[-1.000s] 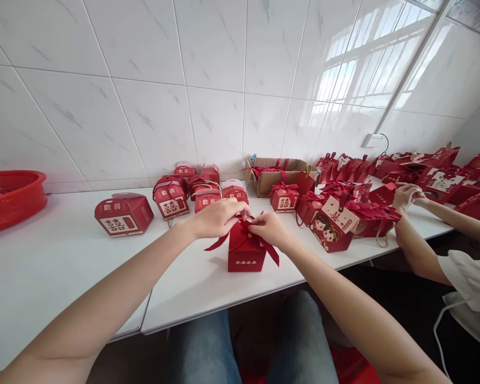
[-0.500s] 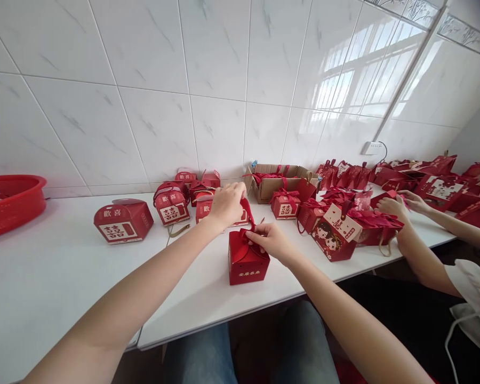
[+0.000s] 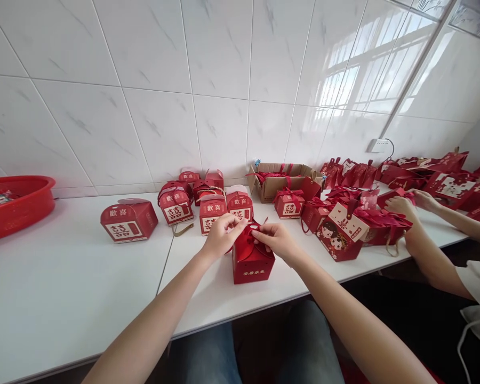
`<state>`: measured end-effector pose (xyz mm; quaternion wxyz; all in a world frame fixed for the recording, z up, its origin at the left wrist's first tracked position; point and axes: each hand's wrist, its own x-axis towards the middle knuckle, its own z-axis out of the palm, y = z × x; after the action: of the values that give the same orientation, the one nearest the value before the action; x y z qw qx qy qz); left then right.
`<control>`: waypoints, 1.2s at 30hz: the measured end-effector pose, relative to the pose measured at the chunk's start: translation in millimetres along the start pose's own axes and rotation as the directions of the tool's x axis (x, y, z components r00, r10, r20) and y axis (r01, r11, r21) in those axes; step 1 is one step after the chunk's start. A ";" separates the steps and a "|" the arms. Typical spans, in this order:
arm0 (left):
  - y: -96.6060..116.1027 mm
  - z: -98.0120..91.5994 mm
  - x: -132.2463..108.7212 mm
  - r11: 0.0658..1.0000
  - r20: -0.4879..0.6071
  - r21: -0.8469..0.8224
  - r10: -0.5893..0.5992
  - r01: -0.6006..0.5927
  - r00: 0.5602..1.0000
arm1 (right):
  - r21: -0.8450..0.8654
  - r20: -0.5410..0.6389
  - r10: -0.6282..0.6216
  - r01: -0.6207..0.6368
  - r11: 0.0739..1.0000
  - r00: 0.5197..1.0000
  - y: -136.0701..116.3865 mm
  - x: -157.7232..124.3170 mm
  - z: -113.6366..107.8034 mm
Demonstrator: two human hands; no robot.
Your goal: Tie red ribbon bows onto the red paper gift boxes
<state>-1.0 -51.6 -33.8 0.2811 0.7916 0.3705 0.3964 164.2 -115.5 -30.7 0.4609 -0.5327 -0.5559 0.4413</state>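
Note:
A small red gift box [image 3: 253, 265] with gold lettering stands upright on the white table in front of me. Red ribbon [image 3: 248, 238] lies over its closed top. My right hand [image 3: 275, 239] pinches the ribbon at the top of the box, thumb and fingers together. Close by on the left, my left hand [image 3: 226, 232] has its thumb and fingers closed on the ribbon at the box's top left; the fingertips partly cover it. Just behind my left hand are red boxes [image 3: 213, 209] with white character panels.
Another red box [image 3: 128, 221] stands to the left, near a red plastic basin [image 3: 20, 205]. A cardboard box [image 3: 270, 190] of ribbons sits by the wall. Several red boxes [image 3: 340, 234] crowd the right, where another person's hands [image 3: 404, 208] work.
My left hand has come down from above and behind the box, bringing the raised ribbon down to its top left. My right hand stays at the top. The view has shifted slightly left.

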 end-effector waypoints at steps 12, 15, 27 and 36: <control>-6.0 7.4 -11.1 0.984 0.023 -0.139 0.116 -0.112 0.993 | 0.078 -0.044 -0.048 0.051 0.996 0.998 6.1 1.1 0.1; -3.1 6.8 -13.8 0.976 0.065 -0.179 0.135 -0.121 0.989 | 0.102 -0.103 -0.075 0.085 0.991 0.992 10.8 2.2 1.8; -2.0 4.5 -16.3 0.967 0.079 -0.227 0.136 -0.115 0.987 | 0.027 -0.101 -0.125 0.128 0.991 0.987 7.4 -1.2 4.2; -8.4 8.1 -14.9 0.958 0.092 -0.281 0.090 -0.060 0.992 | -0.092 -0.171 -0.186 0.173 0.981 0.967 13.7 -4.9 5.6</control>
<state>-3.5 -60.1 -50.5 0.3931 0.7773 0.2657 0.4131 161.2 -119.8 -45.4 0.5265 -0.5349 -0.5745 0.3266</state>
